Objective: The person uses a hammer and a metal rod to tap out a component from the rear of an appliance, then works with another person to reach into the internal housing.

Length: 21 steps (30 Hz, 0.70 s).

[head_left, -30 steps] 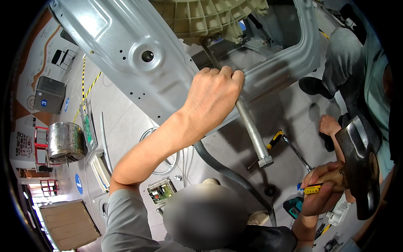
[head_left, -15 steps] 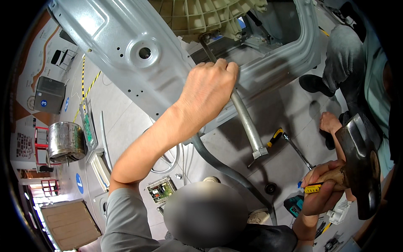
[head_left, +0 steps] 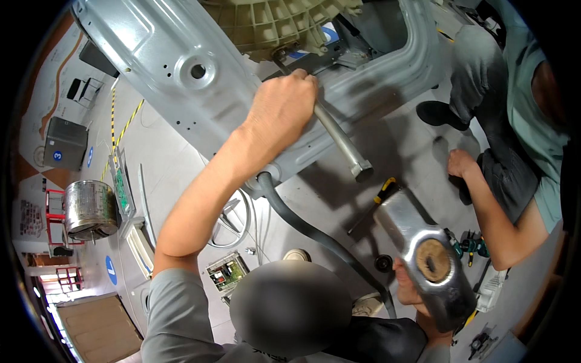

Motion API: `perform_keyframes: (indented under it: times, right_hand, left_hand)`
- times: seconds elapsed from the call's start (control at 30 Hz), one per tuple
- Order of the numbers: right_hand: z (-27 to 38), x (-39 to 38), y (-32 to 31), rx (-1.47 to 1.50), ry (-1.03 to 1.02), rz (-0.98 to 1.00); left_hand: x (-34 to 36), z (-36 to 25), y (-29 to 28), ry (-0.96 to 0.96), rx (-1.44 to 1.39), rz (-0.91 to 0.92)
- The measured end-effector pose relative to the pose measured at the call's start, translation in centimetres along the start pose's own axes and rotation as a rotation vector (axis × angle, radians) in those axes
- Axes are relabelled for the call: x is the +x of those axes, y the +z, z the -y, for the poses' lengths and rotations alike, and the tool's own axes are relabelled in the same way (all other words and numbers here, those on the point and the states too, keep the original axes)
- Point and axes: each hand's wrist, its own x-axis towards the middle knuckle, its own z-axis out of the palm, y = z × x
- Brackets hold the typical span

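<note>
My left hand (head_left: 283, 104) is closed around a long tubular metal wrench (head_left: 339, 138), which slants down to the right and ends in a hexagonal head. The wrench's far end reaches a fastener under a ribbed cream plastic tub (head_left: 281, 24). That tub sits inside a grey sheet-metal cabinet (head_left: 154, 45), whose edge lies beneath my left wrist. At the lower right, my right hand (head_left: 407, 285) grips a hammer (head_left: 433, 261). The steel head and the wooden handle end face the camera, hiding most of that hand. A gap separates the hammer from the wrench.
A co-worker's forearm (head_left: 499, 227) comes in at right. On the floor lie a yellow-and-black-handled screwdriver (head_left: 385, 189), a black ring (head_left: 383, 263) and a circuit board in a tray (head_left: 227, 272). A grey hose (head_left: 308, 230) curves below the cabinet. A metal drum (head_left: 91, 209) stands left.
The hammer has swung left in my right hand, closer to the wrench, and its head has turned toward the camera. The whole scene has shifted slightly left. My left hand keeps its grip.
</note>
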Motion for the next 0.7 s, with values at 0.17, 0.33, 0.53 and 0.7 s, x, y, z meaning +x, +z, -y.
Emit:
perform_keyframes:
  times: [0.17, 0.33, 0.53, 0.7]
  right_hand:
    - [-0.1, 0.9, 0.1, -0.044, -0.107, 0.063]
    - [1.0, -0.9, -0.5, -0.078, -0.034, -0.056]
    - [0.8, 4.0, 1.3, -0.470, -0.209, 0.223]
    - [-0.9, 0.0, 0.5, -0.187, -0.085, 0.016]
  left_hand:
    - [-0.5, 0.5, 0.5, -0.008, 0.008, -0.013]
    - [0.3, 0.0, 0.4, 0.016, 0.024, -0.019]
    - [0.4, 0.4, 0.5, -0.006, 0.082, 0.060]
    - [1.5, 1.0, 0.1, -0.014, 0.127, 0.026]
